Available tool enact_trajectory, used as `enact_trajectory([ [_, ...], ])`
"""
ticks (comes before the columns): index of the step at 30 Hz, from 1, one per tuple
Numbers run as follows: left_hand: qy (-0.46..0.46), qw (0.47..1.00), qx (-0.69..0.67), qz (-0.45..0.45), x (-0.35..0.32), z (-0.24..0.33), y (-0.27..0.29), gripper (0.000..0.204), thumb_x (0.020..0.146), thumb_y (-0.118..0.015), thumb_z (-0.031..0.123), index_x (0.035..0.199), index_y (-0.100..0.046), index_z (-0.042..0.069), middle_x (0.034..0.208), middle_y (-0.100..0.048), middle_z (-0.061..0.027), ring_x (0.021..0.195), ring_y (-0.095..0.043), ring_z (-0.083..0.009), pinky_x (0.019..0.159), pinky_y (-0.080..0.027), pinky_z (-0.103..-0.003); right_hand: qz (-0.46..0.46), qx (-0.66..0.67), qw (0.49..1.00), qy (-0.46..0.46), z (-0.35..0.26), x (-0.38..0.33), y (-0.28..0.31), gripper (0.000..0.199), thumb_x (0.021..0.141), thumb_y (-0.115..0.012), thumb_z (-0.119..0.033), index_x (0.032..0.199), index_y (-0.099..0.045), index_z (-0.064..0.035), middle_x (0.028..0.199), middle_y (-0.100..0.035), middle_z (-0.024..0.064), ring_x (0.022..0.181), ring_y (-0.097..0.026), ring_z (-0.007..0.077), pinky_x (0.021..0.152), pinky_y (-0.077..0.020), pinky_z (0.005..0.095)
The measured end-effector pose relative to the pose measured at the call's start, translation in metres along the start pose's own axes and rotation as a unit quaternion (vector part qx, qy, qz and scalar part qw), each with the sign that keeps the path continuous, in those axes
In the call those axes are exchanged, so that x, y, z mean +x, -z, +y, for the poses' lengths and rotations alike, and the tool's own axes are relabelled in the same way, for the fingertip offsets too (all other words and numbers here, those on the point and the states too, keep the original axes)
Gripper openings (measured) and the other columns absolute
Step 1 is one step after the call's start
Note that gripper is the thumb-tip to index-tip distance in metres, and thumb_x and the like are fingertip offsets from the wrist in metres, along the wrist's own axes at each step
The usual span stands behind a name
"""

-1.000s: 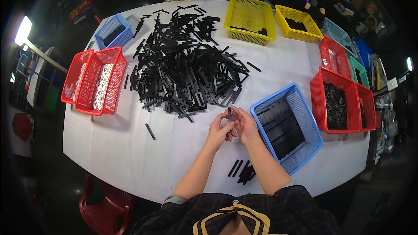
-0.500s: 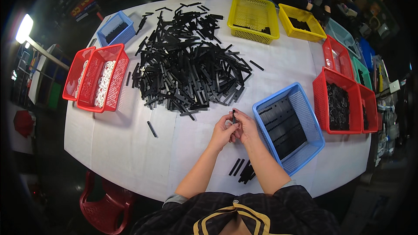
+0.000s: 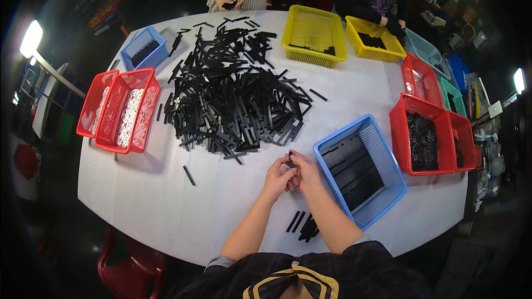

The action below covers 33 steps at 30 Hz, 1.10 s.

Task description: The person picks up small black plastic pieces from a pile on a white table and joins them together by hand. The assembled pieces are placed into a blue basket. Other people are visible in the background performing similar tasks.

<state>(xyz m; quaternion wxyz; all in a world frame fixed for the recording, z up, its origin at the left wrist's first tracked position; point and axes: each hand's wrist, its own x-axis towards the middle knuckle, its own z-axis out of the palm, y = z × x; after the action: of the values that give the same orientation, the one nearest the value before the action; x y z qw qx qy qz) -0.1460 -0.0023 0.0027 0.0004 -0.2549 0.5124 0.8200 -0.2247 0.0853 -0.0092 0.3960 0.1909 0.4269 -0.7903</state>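
Pinching one short black strip (image 3: 290, 161) between both sets of fingertips, we hold it upright just above the table (image 3: 138, 199), near its front edge. Our left hand (image 3: 279, 177) and right hand (image 3: 303, 174) are both closed on it and touching each other, which keeps so thin a piece steady and close under our eyes. The big heap of black strips (image 3: 233, 99) lies at the table's middle, within reach. The blue basket (image 3: 382, 155), just right of our hands, holds flat-stacked strips. A small bundle of strips (image 3: 303, 225) lies by the front edge between our forearms, and one stray strip (image 3: 189, 175) lies left of us. We count ten baskets in all: five red, two blue, two yellow and one teal, ranged along the table's edges.
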Motion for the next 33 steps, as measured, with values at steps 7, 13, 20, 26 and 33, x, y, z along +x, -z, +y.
enact_trajectory([
  [7, 0.007, 1.0, -0.005, -0.006, 0.003, -0.002, -0.003, 0.034, 0.082, -0.06, 0.012, 0.112, -0.047, 0.003, 0.058, -0.058, -0.0055, 0.039, -0.049, -0.01, 0.035, -0.032, -0.021, 0.008, -0.01, 1.0, 0.006, 0.0, -0.002, 0.004, 0.039, 0.082, -0.059, -0.011, 0.119, -0.049, -0.0009, 0.092, -0.064, 0.0086, 0.064, -0.061, 0.0201, 0.053, -0.0505, 0.032],
  [13, 0.01, 1.0, -0.009, -0.01, 0.004, -0.006, -0.002, 0.035, 0.082, -0.061, 0.013, 0.113, -0.047, 0.003, 0.058, -0.058, -0.0054, 0.04, -0.049, -0.01, 0.035, -0.032, -0.021, -0.001, -0.006, 1.0, 0.001, 0.0, -0.004, 0.005, 0.039, 0.082, -0.059, -0.011, 0.119, -0.05, -0.0017, 0.092, -0.064, 0.0081, 0.065, -0.061, 0.0193, 0.053, -0.0504, 0.0317],
  [20, 0.005, 1.0, -0.004, -0.019, 0.004, 0.002, -0.004, 0.035, 0.082, -0.061, 0.013, 0.112, -0.048, 0.003, 0.058, -0.058, -0.0059, 0.039, -0.048, -0.01, 0.035, -0.032, -0.021, 0.016, 0.0, 1.0, 0.007, 0.001, 0.0, 0.005, 0.033, 0.084, -0.057, -0.014, 0.115, -0.053, -0.0048, 0.086, -0.064, 0.0073, 0.063, -0.059, 0.0194, 0.052, -0.0494, 0.0315],
  [26, -0.01, 0.999, -0.017, -0.042, 0.021, 0.042, -0.007, 0.034, 0.082, -0.061, 0.013, 0.112, -0.05, 0.0, 0.058, -0.056, -0.0053, 0.04, -0.048, -0.0098, 0.035, -0.032, -0.021, -0.016, 0.049, 0.999, -0.01, -0.02, 0.008, -0.02, 0.018, 0.086, -0.056, -0.025, 0.093, -0.059, -0.0083, 0.075, -0.06, 0.0038, 0.047, -0.052, 0.0186, 0.037, -0.0413, 0.0345],
  [33, -0.03, 0.994, -0.04, -0.095, 0.045, 0.094, -0.031, 0.034, 0.083, -0.058, 0.009, 0.114, -0.049, -0.001, 0.066, -0.055, -0.0033, 0.05, -0.051, -0.0067, 0.04, -0.033, -0.019, -0.001, 0.044, 0.997, 0.066, -0.071, 0.013, -0.052, 0.02, 0.086, -0.056, -0.028, 0.085, -0.059, -0.0081, 0.07, -0.057, 0.0036, 0.04, -0.046, 0.0171, 0.031, -0.0333, 0.0326],
])
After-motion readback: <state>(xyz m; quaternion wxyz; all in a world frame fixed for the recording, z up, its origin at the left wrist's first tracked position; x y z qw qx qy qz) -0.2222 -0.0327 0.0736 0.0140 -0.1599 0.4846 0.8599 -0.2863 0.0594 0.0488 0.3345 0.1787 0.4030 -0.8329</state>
